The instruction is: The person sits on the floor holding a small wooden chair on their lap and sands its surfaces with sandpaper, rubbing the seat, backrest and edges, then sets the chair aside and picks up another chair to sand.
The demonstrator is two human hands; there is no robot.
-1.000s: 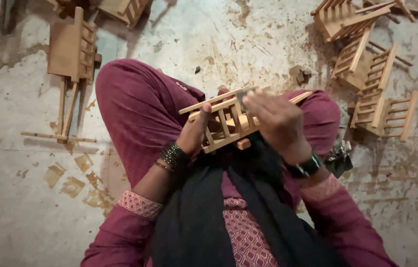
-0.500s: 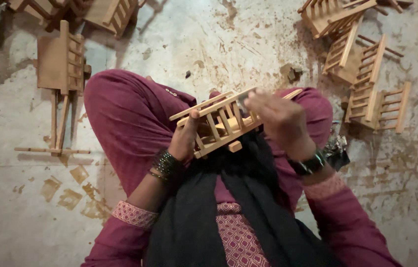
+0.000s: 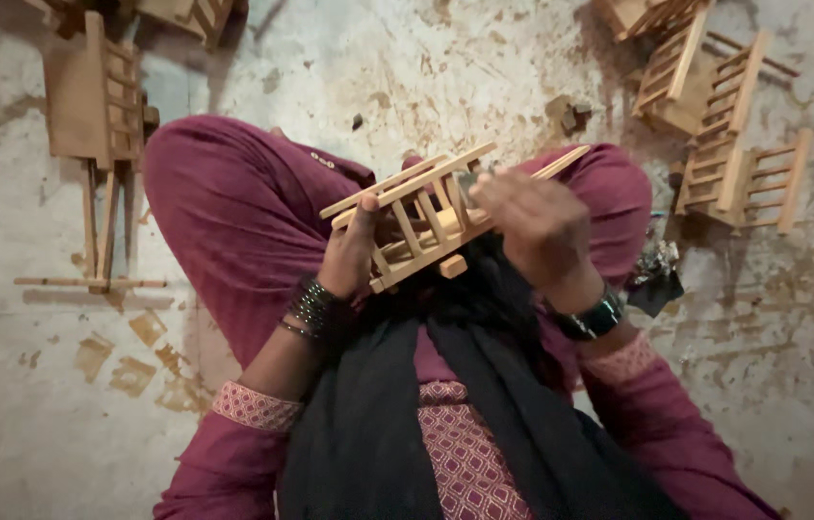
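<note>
Now left hand (image 3: 354, 252) grips wooden slatted frame (image 3: 426, 217) at left end; right hand (image 3: 537, 226) clasps right side, over lap.

stained concrete floor (image 3: 484, 67) w/ a flat wooden cart (image 3: 94, 96) at upper left. rel. to that cart: pale paper scraps (image 3: 137, 356) below it, stacked slatted wooden frames (image 3: 724, 125) far across to the right, small dark crumpled wrapper (image 3: 655, 274) lower right.

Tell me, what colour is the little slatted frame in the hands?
The slatted wooden frame is pale tan, bare unpainted wood, seen best in the head view.
</note>
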